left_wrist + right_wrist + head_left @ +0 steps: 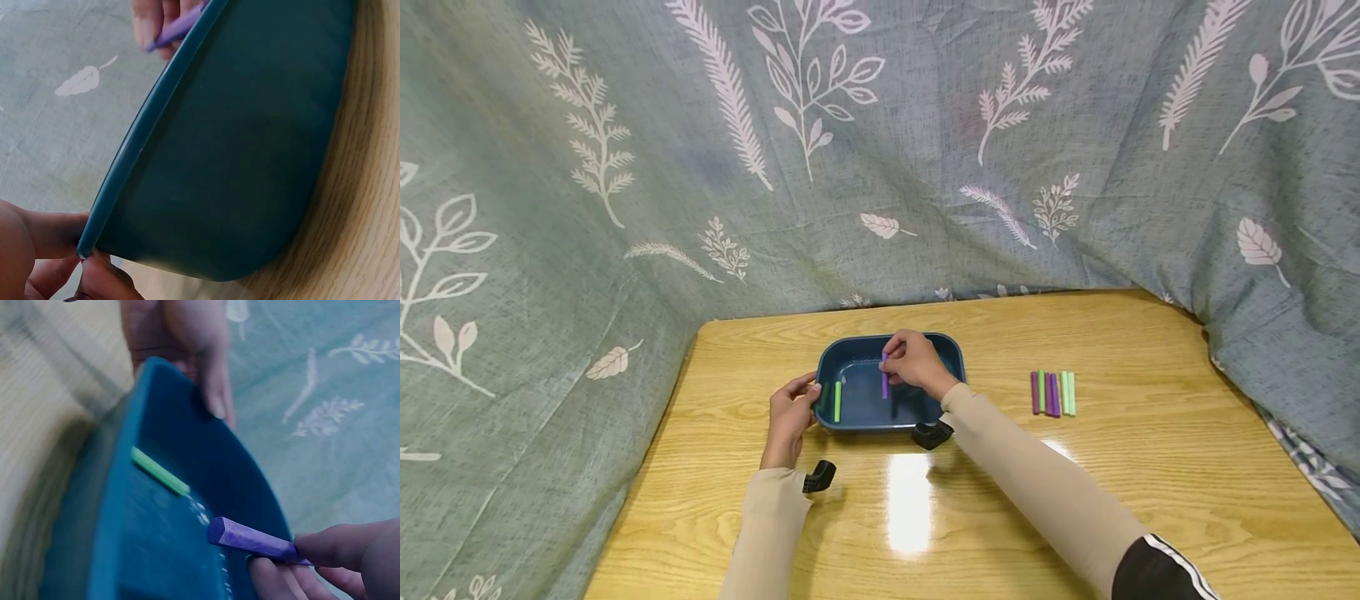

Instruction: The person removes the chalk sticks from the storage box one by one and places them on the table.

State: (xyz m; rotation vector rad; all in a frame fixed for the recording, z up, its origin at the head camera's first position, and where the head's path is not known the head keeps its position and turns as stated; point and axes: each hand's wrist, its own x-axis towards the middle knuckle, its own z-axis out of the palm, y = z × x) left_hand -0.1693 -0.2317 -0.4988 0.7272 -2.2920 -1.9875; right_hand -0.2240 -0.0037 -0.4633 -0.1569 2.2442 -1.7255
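Observation:
My right hand (916, 363) pinches a purple chalk stick (253, 540) between thumb and fingers, above the inside of a dark blue plastic tub (872, 428). One end of the chalk points free of the fingers. At the tub's left end, my left hand (790, 414) grips the rim, thumb on one side and fingers on the other, as the left wrist view shows. A light green chalk stick (838, 402) lies on the tub floor near that end. The right hand hides part of the tub's right side in the head view.
Right of the tub, a row of several chalk sticks (1055, 394) in purple, maroon and green lies on the wooden table (1000, 500). A grey-green leaf-patterned cloth (925, 150) hangs behind the table and at its sides. Each wrist carries a black camera mount (820, 476).

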